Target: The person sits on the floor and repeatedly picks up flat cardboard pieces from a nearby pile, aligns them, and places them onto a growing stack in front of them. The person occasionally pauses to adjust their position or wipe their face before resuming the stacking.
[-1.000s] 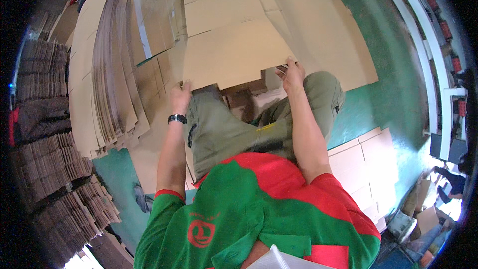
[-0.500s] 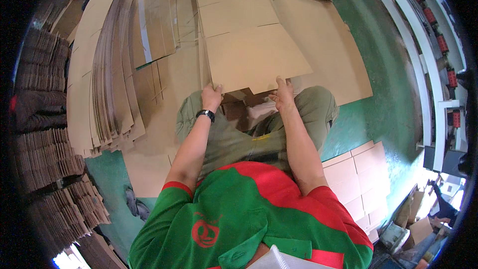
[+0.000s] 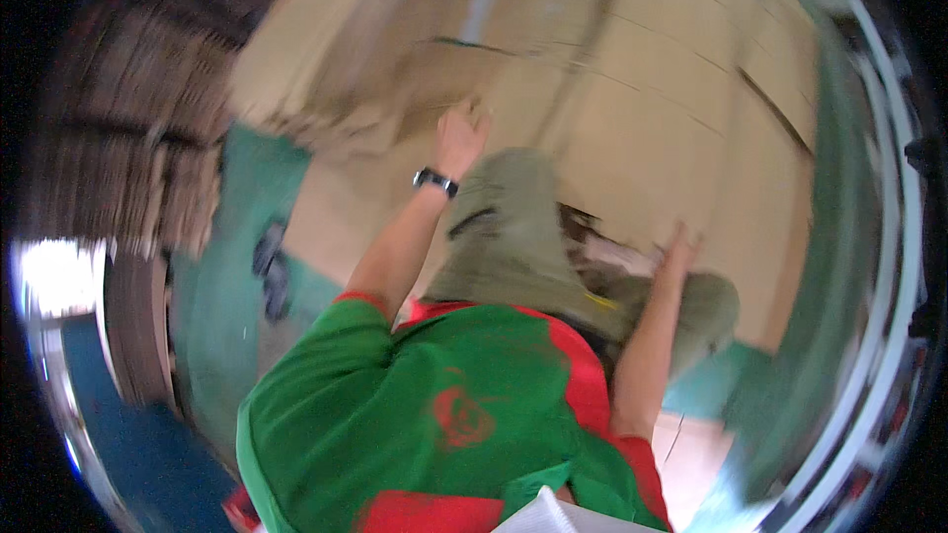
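Note:
A large flat cardboard sheet [image 3: 632, 163] with slots cut in it lies in front of my knees, on top of other sheets. My left hand [image 3: 461, 141] is off this sheet, over the cardboard to its left, fingers apart and nothing visible in them. Beyond that hand is a fanned pile of cardboard sheets [image 3: 360, 64]. My right hand [image 3: 678, 249] is at the near right part of the front sheet, above my right knee. Motion smears its fingers, so whether it grips the edge does not show.
Tall stacks of folded cardboard [image 3: 114, 178] stand on the left. A dark crumpled item [image 3: 271, 271] lies on the green floor [image 3: 212, 336]. White metal rails [image 3: 886, 158] run along the right side. Pale cardboard [image 3: 688, 454] lies behind my right knee.
My view has swung left and blurred. My left hand has left the front sheet's near edge and moved left toward the fanned pile. My right hand stays near the sheet's right side.

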`<state>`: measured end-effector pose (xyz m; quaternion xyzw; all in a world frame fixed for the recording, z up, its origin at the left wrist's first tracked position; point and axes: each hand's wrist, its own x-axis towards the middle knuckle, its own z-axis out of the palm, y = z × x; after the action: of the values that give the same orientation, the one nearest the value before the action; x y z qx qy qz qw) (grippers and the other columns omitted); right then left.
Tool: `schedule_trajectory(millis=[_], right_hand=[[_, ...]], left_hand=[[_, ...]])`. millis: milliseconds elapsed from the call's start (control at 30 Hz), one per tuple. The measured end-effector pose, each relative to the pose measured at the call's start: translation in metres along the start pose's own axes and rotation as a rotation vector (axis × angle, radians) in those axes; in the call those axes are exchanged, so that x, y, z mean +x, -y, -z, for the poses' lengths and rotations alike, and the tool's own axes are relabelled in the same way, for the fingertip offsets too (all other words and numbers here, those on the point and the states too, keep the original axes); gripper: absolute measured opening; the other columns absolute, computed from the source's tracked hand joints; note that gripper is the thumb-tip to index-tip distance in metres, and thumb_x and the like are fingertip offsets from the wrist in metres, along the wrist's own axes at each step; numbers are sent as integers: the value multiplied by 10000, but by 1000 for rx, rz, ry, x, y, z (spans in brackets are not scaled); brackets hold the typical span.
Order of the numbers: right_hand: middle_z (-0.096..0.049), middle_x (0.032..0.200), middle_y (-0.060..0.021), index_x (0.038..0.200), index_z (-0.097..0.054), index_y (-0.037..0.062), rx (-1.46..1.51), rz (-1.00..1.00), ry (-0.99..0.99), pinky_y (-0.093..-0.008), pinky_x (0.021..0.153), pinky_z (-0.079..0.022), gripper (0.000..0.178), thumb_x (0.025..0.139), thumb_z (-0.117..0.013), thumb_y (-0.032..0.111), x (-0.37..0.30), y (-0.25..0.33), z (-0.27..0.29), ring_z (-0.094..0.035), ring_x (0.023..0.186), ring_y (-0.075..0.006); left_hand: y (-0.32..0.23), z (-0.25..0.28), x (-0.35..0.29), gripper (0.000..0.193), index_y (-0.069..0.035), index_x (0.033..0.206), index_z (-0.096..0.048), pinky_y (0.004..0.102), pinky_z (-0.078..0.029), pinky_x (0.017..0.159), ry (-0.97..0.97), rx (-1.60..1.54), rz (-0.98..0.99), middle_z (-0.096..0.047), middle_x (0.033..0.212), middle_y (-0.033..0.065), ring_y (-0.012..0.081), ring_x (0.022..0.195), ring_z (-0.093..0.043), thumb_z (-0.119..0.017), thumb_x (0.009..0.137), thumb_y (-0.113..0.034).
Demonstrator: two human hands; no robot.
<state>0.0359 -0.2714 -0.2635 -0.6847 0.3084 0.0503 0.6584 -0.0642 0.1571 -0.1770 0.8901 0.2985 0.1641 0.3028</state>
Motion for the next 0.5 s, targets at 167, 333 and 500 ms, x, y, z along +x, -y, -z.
schedule_trajectory(millis=[167,333,500], right_hand=[[-341,1516,-203,1507,-289,24,-221,146,98,-491,1013,-441,789,899,-686,332,-20,15,-16,-444,1310,-350],[-406,1452,-236,1451,-371,-50,-467,391,32,-422,1023,-412,730,901,-678,321,-13,1,-22,-434,1303,-337],[-362,1465,-258,1409,-431,-48,-471,425,41,-442,1112,-336,671,903,-676,319,-5,-15,-17,-351,1376,-359]], left_hand=[[142,150,49,610,54,1296,-527,518,-418,996,-610,441,43,-573,1225,310,459,1150,-529,-620,897,-398],[255,240,79,622,83,1245,-553,490,-464,955,-731,386,498,-627,1132,284,451,1088,-578,-663,845,-381],[325,269,105,636,109,1191,-583,468,-498,922,-462,325,708,-671,1055,279,428,1022,-636,-671,836,-411]])
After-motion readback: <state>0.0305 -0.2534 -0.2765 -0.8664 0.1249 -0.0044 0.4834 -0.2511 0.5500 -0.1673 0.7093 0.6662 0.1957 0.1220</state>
